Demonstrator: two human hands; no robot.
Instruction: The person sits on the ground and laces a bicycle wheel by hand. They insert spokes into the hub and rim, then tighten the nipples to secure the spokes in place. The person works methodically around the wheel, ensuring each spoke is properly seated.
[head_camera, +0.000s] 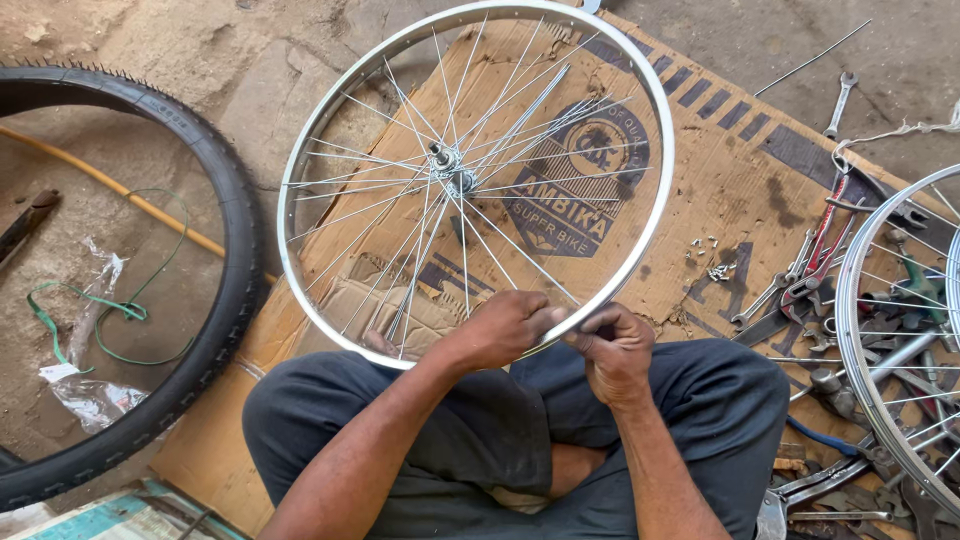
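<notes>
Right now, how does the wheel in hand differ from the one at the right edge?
The near wheel shows whole, over the cardboard; the right wheel is cut off by the frame, over scattered tools. The left hand and right hand meet at the near wheel's rim; nothing touches the right one. Both are bare silver spoked rims.

Head view, steeply downward, close

Bare dirt floor (250, 70) in daylight, flattened brown cardboard (720, 190) spread across it.
</notes>
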